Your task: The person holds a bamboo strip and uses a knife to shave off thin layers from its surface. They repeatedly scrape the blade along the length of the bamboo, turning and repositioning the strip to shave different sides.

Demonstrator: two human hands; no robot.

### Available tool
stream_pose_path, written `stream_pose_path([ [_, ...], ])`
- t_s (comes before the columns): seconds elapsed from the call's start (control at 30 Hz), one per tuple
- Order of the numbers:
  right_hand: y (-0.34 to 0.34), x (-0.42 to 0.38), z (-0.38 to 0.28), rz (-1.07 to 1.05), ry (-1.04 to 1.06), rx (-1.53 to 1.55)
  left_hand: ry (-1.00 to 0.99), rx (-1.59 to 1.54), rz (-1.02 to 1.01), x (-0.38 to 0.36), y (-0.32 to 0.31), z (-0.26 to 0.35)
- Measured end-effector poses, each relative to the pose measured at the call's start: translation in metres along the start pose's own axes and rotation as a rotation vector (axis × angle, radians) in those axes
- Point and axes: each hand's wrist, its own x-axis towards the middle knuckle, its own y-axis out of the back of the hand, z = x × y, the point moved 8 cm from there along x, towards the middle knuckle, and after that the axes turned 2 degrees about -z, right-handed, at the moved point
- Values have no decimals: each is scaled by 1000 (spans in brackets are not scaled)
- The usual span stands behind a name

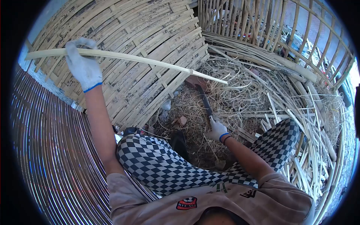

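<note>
My left hand (pixel 84 64), in a white glove with a blue cuff, is closed around a long pale bamboo strip (pixel 138 59). The strip runs from the far left across to the middle, and its thin right end hangs over the shavings. Down at the centre, my right hand (pixel 217 129), gloved the same way, grips the handle of a dark-bladed machete (pixel 205 100). Its blade points up and away from me, with its tip near a reddish-brown block (pixel 195 81). Blade and strip are apart, the strip's end lying to the right of the tip.
A woven bamboo panel (pixel 150 33) leans at the upper left, beside a ribbed surface (pixel 48 142). Curly bamboo shavings (pixel 240 90) cover the ground. Split strips (pixel 307 168) pile up on the right, and a bamboo pole fence (pixel 258 22) stands behind. My checkered knees (pixel 150 153) flank the work spot.
</note>
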Motion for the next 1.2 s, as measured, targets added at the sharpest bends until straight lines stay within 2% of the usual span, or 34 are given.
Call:
stream_pose_path([
  [0.1,-25,-3,0,-119,-17,-64,-95,31,-22,40,-17,29],
  [0.2,-39,11,18,-62,-78,-75,-232,39,-53,80,-38,49],
  [0.33,-29,30,26,74,-188,-134,-191,-89,-79,111,-60,38],
  [0.4,-29,39,35,63,-227,-144,-169,-45,-64,110,-69,22],
  [0.43,-34,43,42,47,-219,-91,-199,-18,-119,117,-67,12],
  [0.53,-50,50,57,22,-233,119,-151,-34,-84,105,-61,-31],
  [0.7,-50,55,49,16,-249,95,-70,10,-134,90,-75,-90],
  [0.8,-33,54,35,-63,-269,105,-16,-8,-196,83,-84,-120],
  [0.93,-34,80,43,2,-405,283,0,-81,-254,82,-94,-125],
  [0.97,-29,84,41,98,-360,244,29,-80,-241,83,-95,-127],
  [1.07,-47,120,51,123,-173,598,138,-278,-219,83,-100,-115],
  [1.1,-33,103,34,20,-260,1095,176,-268,-183,79,-102,-109],
  [1.2,-1,69,23,-50,-310,1233,127,-288,-117,107,-86,-110],
])
